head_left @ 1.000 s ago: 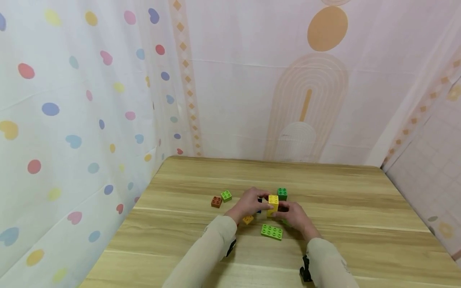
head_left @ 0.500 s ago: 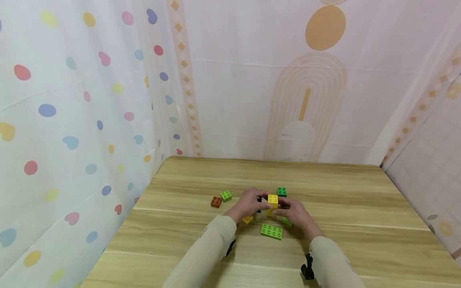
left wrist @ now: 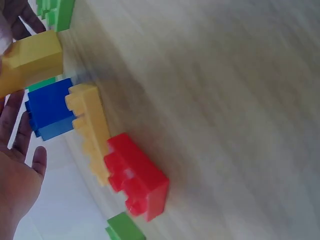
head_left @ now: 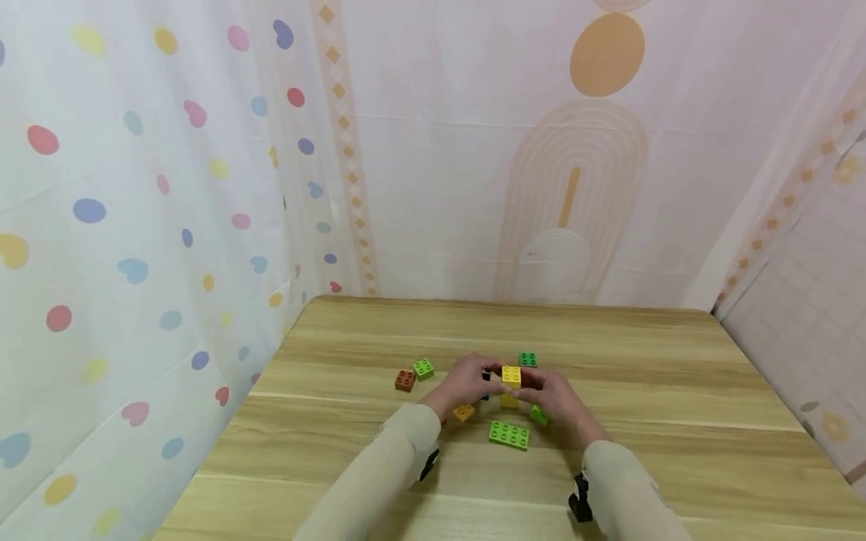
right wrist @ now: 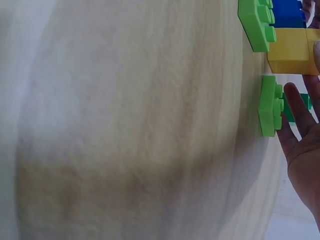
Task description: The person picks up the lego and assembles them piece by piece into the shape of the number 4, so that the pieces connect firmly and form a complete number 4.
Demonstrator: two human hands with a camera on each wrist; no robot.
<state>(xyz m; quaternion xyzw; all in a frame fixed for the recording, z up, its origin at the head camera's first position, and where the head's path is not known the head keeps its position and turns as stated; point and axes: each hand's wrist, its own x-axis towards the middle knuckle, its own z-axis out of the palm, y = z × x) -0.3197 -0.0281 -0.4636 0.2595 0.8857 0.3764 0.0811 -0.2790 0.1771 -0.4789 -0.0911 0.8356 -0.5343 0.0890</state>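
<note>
On one wooden table, your left hand and right hand pinch two stacked yellow bricks, among one blue brick and three lime-green bricks.

Wood-grain counter, pale backdrop with tan arches behind it, white curtain with colourful spots at left.

Your held brick: yellow
Your long brick: lime green
Your sleeves: beige
Your table: streaked wood grain
Your left curtain: white, multicoloured dots, hearts
</note>
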